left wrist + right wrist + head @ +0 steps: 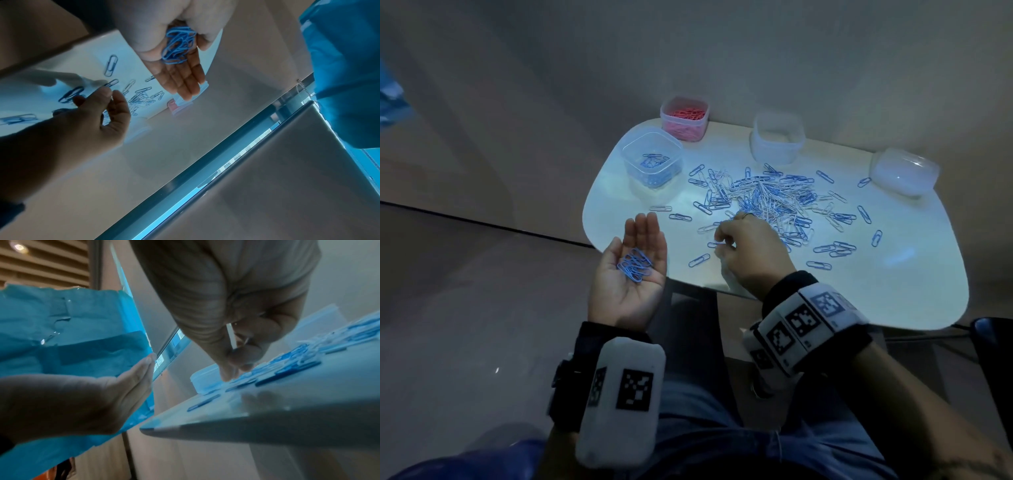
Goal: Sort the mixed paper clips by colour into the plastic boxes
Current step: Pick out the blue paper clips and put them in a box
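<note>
A heap of mixed blue and white paper clips (767,198) lies in the middle of the white table (893,294), with loose clips scattered around it. My left hand (640,240) is held palm up off the table's left front edge, fingers straight, carrying a small pile of blue clips (635,265) (176,45). My right hand (719,240) is down on the table, thumb and forefinger pinching a blue clip (713,244). A clear box with blue clips (652,161) and one with pink clips (684,118) stand at the back left.
A clear box (777,137) stands at the back centre. Another box (904,171) lies tipped at the back right. Blue plastic sheeting (61,337) hangs to the left. My legs in jeans (722,428) are under the table's front edge.
</note>
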